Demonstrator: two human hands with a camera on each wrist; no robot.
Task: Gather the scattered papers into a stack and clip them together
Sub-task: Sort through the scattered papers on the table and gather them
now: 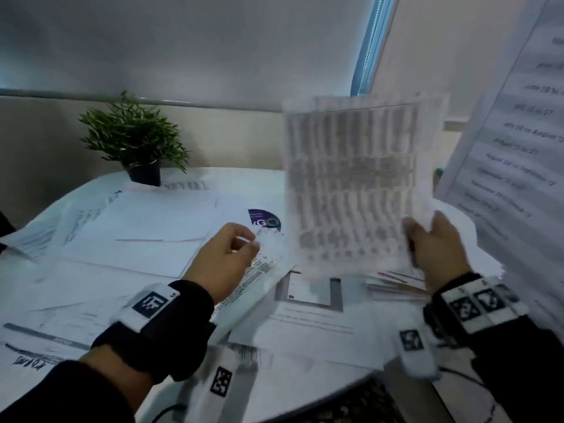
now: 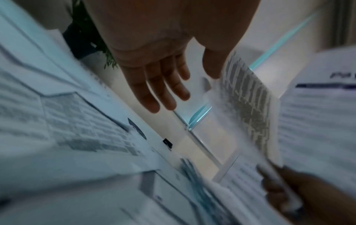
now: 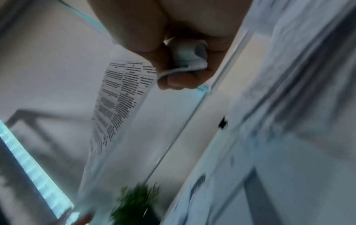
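Fingers [image 1: 410, 236] pinch printed sheet [image 1: 351, 181]; potted plant [image 1: 134, 141] behind scattered papers [image 1: 137, 227].

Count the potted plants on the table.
1. The potted plant stands at the table's far left edge, behind the scattered papers. The sheet held up by the right hand could hide another behind it.

Head view looks down over table [image 1: 171, 389], wrist views close, sharing plant [image 1: 134, 138].
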